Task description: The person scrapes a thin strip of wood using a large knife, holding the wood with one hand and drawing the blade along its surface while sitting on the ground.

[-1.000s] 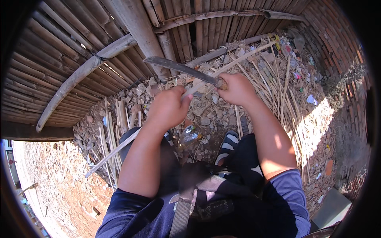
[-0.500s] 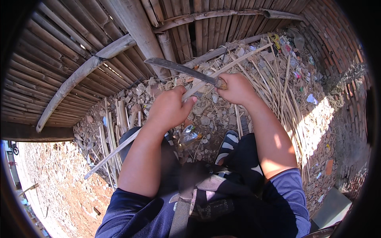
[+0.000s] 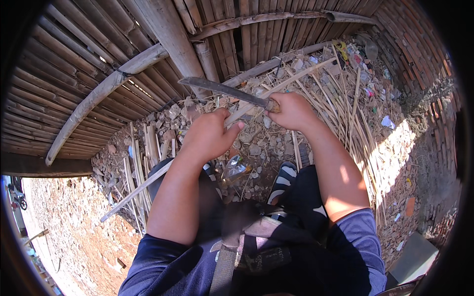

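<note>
My right hand (image 3: 291, 111) is closed round the short wooden handle of a machete (image 3: 224, 90). Its long dark blade points left and slightly up, lying across a pale bamboo strip (image 3: 136, 191). My left hand (image 3: 208, 135) grips that strip, with the thumb along it. The strip runs from the lower left, beneath my left forearm, up past the blade toward the upper right. The blade appears to touch the strip just beyond my left hand, close to my right fist.
Many split bamboo strips (image 3: 363, 148) lie on the rubble at the right, more (image 3: 140, 180) at the left. A bamboo wall (image 3: 64, 98) rises ahead, a brick wall (image 3: 419, 54) at the right. A clear plastic wrapper (image 3: 234, 170) lies between my feet, near a striped sandal (image 3: 284, 181).
The bamboo strip has slid slightly toward the lower left with my left hand. The machete has shifted a little left and down, its blade still across the strip.
</note>
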`<action>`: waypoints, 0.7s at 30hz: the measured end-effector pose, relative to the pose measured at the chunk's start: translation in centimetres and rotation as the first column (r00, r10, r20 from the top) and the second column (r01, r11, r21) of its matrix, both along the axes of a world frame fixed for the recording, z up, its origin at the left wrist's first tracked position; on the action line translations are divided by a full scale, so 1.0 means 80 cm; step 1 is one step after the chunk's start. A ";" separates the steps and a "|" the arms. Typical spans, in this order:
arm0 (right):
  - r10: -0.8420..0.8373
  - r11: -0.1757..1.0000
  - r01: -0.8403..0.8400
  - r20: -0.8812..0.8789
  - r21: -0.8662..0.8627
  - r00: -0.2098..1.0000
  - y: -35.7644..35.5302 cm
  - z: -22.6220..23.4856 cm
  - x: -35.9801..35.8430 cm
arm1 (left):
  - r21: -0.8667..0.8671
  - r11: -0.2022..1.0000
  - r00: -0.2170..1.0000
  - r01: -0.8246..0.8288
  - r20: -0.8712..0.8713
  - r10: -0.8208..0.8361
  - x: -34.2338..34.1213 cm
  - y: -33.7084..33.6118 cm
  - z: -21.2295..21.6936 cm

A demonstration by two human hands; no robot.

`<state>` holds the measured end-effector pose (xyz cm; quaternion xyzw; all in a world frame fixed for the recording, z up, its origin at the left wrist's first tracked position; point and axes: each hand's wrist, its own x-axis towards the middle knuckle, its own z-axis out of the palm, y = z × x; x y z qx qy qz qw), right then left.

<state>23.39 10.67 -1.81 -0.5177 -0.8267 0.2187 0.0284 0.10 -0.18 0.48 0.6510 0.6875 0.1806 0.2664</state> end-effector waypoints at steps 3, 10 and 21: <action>0.013 0.999 -0.013 0.000 0.029 1.000 0.000 -0.006 0.002 | 0.013 1.000 1.000 0.005 -0.007 -0.005 -0.001 0.000 -0.002; 0.047 0.998 -0.048 0.016 0.041 0.999 0.001 -0.010 0.002 | 0.010 0.999 0.997 0.045 -0.066 -0.045 -0.001 0.000 -0.003; 0.069 0.998 -0.069 0.033 -0.001 0.997 0.002 -0.013 0.001 | 0.007 0.998 0.996 0.062 -0.068 -0.062 -0.003 0.001 -0.015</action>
